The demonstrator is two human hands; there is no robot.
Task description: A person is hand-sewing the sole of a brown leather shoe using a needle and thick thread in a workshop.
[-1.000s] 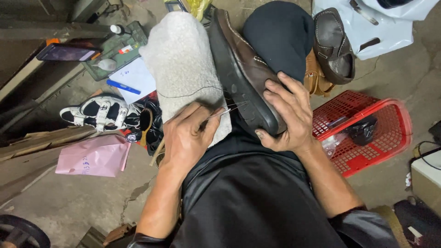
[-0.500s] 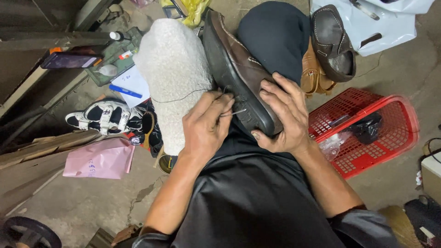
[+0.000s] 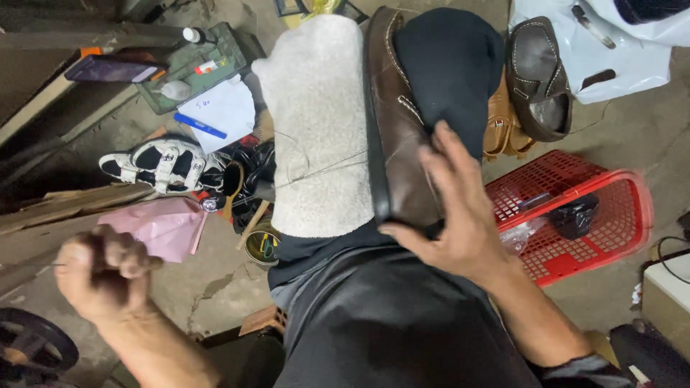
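Observation:
A brown leather shoe (image 3: 394,122) lies on its side between my knees, beside a pale grey cloth (image 3: 316,129) draped over my left knee. My right hand (image 3: 453,215) presses on the shoe's side with its fingers spread. My left hand (image 3: 104,271) is a closed fist far out to the left, low over the floor, gripping a thin needle. A fine thread (image 3: 316,169) runs from the shoe's sole across the cloth toward that fist.
A red plastic basket (image 3: 575,215) with a black bag sits on the right. A second brown shoe (image 3: 539,79) lies on a white bag. A black and white sandal (image 3: 154,165), pink paper (image 3: 162,226), a green tray and a small tin sit on the left.
My left hand has left the shoe's sole and pulled far out to the left, drawing the thread with it. The right hand now lies flatter on the shoe.

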